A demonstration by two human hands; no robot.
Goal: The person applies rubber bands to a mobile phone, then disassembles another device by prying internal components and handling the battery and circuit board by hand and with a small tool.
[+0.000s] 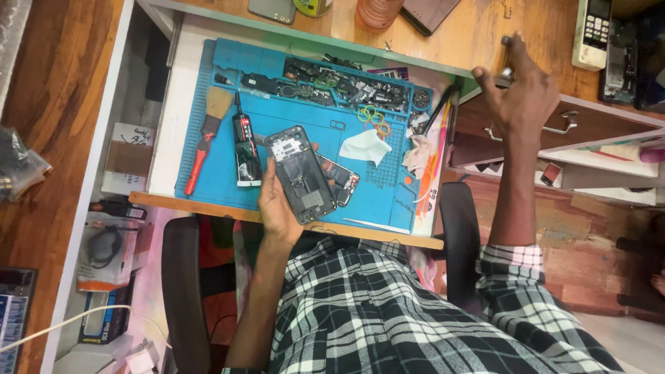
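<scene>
Head view: the left hand [278, 202] holds an opened phone [298, 173] with its back cover off, fingers wrapped around its edges so the bare inner parts face up. The phone hangs just above the near edge of the blue mat [298, 121], which lies on a pulled-out shelf of the counter [478, 34]. Just left of the phone on the mat stands a dark glue tube [244, 149], and further left a paint brush [208, 135] with a red handle. A second phone part [341, 181] lies under the phone's right side, with a white cloth [366, 147] beyond it. Loose small parts [346, 86] crowd the mat's far edge.

The right hand [523, 97] is raised well right of the mat, near a drawer [589, 125], its fingers pinching a small dark object [508, 59] I cannot identify.

The one-handed hold looks risky: the phone could slip off past the shelf edge, and the pinched piece could drop.
</scene>
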